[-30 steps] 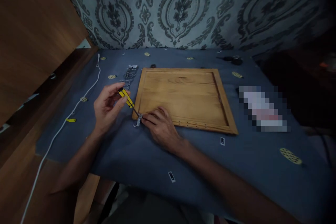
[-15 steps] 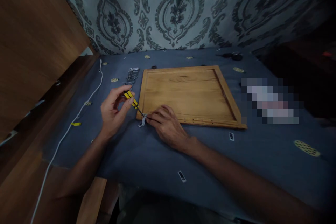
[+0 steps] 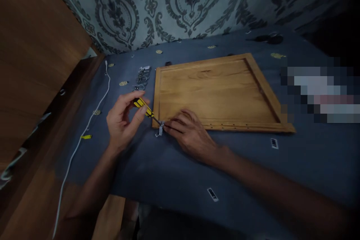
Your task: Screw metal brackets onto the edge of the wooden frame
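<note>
My left hand grips a yellow-and-black screwdriver between thumb and fingers. The screwdriver slants down to the right, its tip at a small metal hinge on the near left corner of a framed wooden panel. From the other side, my right hand rests on the panel's near edge, its fingertips closed against the hinge. Any screw under the tip is too small to make out. The panel lies flat on a dark blue patterned cloth.
Beyond the panel's left side lies a clump of small metal hardware. A white cable runs along the left, near a yellow piece. A dark object lies far right. A wooden cabinet side rises on the left; a patterned curtain hangs behind.
The camera view has shifted and tilted, so the panel appears larger and further right. Both hands keep the same hold, with the screwdriver tip still at the hinge.
</note>
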`<state>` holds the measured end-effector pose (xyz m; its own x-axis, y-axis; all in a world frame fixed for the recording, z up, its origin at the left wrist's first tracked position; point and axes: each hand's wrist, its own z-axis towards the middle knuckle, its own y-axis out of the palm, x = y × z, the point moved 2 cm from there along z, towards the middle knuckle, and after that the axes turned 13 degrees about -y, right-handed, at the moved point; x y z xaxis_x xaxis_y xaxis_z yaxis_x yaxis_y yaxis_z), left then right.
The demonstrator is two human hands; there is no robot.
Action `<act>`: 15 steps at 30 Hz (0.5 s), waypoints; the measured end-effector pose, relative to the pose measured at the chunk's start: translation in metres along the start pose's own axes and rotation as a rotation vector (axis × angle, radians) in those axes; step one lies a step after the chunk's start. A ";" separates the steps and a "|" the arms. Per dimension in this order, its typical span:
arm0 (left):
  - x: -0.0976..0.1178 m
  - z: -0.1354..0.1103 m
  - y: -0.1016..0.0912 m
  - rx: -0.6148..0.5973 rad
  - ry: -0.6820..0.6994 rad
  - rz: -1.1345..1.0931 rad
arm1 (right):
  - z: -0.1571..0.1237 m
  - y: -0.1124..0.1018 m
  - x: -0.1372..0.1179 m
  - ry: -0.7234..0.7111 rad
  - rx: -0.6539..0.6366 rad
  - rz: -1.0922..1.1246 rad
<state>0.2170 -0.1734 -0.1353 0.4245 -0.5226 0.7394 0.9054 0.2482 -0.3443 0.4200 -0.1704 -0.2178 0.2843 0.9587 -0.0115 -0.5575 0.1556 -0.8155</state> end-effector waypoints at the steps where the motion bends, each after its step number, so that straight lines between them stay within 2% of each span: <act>1: -0.001 0.000 0.000 0.022 0.022 0.013 | 0.000 0.001 0.000 0.007 -0.003 0.002; 4: 0.001 0.004 -0.001 0.082 0.083 0.086 | 0.000 0.002 0.001 0.019 -0.001 0.002; 6: 0.004 0.007 -0.002 0.071 0.095 0.130 | 0.000 0.002 0.001 0.012 0.004 0.002; 11: 0.011 0.003 -0.011 -0.025 0.032 0.158 | -0.001 0.001 0.003 -0.016 0.001 0.009; 15: 0.010 -0.006 -0.014 0.010 -0.025 0.185 | 0.001 0.000 0.002 0.017 -0.057 0.014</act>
<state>0.2083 -0.1874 -0.1263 0.5835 -0.4464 0.6784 0.8117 0.3462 -0.4704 0.4194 -0.1681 -0.2172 0.2903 0.9564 -0.0323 -0.5161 0.1281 -0.8469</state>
